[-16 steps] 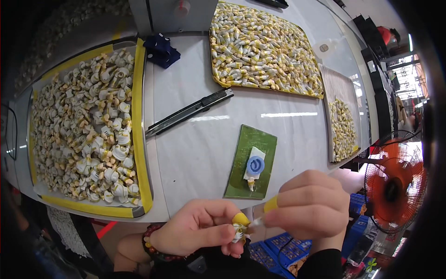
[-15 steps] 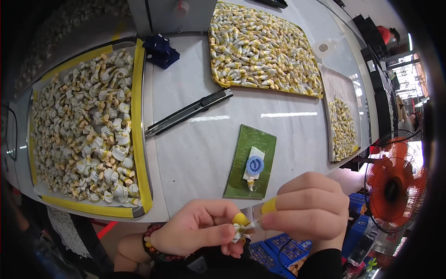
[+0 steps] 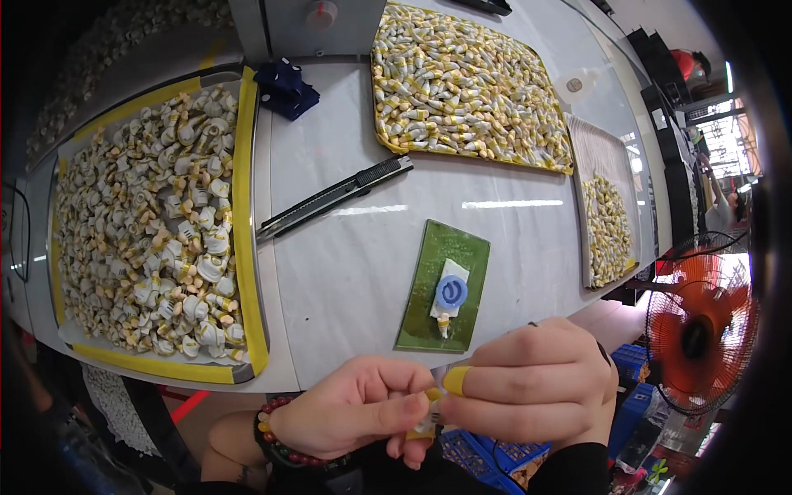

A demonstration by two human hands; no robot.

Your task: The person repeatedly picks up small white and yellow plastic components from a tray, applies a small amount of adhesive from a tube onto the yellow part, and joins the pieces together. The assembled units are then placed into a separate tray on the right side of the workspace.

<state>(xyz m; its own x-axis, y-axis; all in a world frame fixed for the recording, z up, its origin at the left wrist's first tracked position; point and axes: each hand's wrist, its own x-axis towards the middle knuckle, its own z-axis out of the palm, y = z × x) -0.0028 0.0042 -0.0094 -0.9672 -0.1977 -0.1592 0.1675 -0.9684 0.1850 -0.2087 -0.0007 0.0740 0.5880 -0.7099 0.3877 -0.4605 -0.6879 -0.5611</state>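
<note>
Near the table's front edge my left hand (image 3: 346,408) pinches a small white and yellow plastic-looking piece (image 3: 424,427) between thumb and fingers. A yellow cover shows on a fingertip of each hand. My right hand (image 3: 536,384) is closed, its fingertips meeting the left ones at the piece; what it grips is hidden. Just beyond them lies a green rectangular plate (image 3: 417,318). On it sit a white block and a round blue cup-like part (image 3: 452,291), with a small white, yellow and peach piece (image 3: 444,326) at the near end.
A yellow-edged tray (image 3: 247,206) of white pieces stands on the left. A black utility knife (image 3: 338,191) lies mid-table. Farther back are a heaped tray (image 3: 396,152), a partly filled tray (image 3: 598,153) and a dark blue cloth (image 3: 285,89). An orange fan (image 3: 701,330) stands right; blue crates (image 3: 474,462) sit below.
My right hand has moved left and slightly down, closing the gap to my left fingertips. The piece has turned a little in my left fingers. The things on the table have stayed in place.
</note>
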